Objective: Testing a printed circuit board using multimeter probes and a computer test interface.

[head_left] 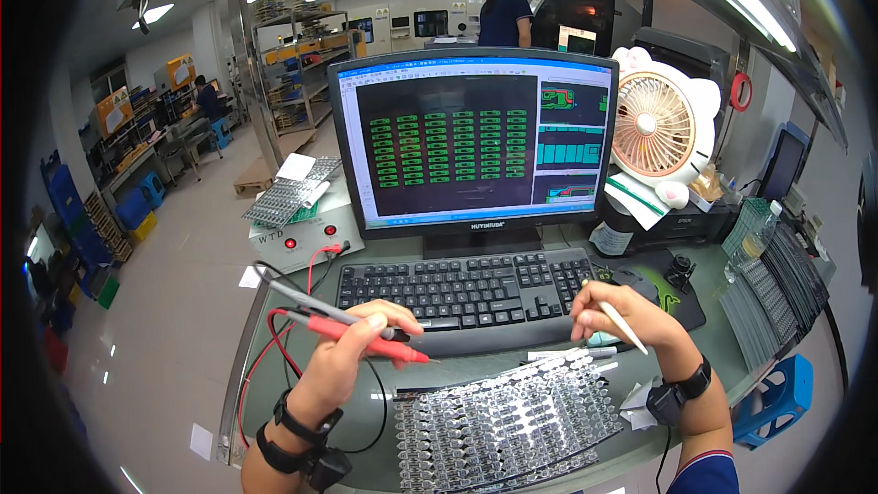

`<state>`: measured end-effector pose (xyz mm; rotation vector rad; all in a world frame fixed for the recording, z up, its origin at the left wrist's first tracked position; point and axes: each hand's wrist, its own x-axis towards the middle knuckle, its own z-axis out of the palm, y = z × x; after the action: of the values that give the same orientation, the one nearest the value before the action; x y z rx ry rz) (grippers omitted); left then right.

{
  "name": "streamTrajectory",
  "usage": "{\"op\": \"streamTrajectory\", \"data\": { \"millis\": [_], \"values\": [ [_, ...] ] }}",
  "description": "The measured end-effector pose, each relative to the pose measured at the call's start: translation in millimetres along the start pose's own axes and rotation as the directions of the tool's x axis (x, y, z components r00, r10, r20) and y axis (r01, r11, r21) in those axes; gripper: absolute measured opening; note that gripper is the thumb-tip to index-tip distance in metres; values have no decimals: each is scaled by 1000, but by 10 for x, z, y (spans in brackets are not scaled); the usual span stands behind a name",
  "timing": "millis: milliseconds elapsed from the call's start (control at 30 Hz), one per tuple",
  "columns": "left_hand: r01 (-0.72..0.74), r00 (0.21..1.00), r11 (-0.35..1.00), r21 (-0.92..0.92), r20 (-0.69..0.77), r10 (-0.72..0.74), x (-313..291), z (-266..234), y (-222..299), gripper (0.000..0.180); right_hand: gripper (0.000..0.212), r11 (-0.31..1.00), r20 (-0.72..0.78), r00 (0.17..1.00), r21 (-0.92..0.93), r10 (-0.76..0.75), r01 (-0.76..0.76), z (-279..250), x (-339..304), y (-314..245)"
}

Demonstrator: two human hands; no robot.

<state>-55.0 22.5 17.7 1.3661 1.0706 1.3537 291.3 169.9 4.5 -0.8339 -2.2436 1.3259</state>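
Observation:
My left hand (pixel 352 348) is closed around a pair of test probes: a red probe (pixel 343 327) with its metal tip pointing right, and a grey-black probe (pixel 315 303) just above it. My right hand (pixel 631 311) pinches a slim white pen-like stick (pixel 624 325), its pointed end slanting down toward the wrist. Both hands hover before the black keyboard (pixel 466 295). Below them on the desk lies a shiny panel of many small repeated circuit pieces (pixel 503 421), slightly curved; neither probe touches it. Wires run from the probes toward a white box (pixel 306 236) with red knobs.
A monitor (pixel 448 142) showing green board patterns stands behind the keyboard, with a white fan (pixel 654 123) at its right. A mouse (pixel 636 284), a bottle (pixel 755 240) and stacked dark panels (pixel 777 293) fill the right side. Beyond the desk are a blue stool (pixel 777 402) and other people.

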Motion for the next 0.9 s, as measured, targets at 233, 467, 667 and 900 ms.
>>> {"op": "streamTrajectory", "data": {
  "millis": [233, 467, 667, 900],
  "values": [
    [93, 987, 902, 421, 80, -139, 141, -161, -478, 42, 29, 995, 83, 995, -82, -49, 56, 118, -87, -104],
    [188, 949, 819, 542, 116, -294, 125, -169, -478, 44, 25, 999, 84, 995, 16, -49, 48, 152, -88, -81],
    [146, 955, 873, 466, 164, -247, 167, -197, -507, 41, 19, 967, 59, 996, 245, 65, -77, 181, -110, -90],
    [147, 953, 872, 466, 169, -251, 161, -182, -489, 42, 14, 900, 62, 994, 422, 90, -108, 197, -80, -50]
  ]
}}
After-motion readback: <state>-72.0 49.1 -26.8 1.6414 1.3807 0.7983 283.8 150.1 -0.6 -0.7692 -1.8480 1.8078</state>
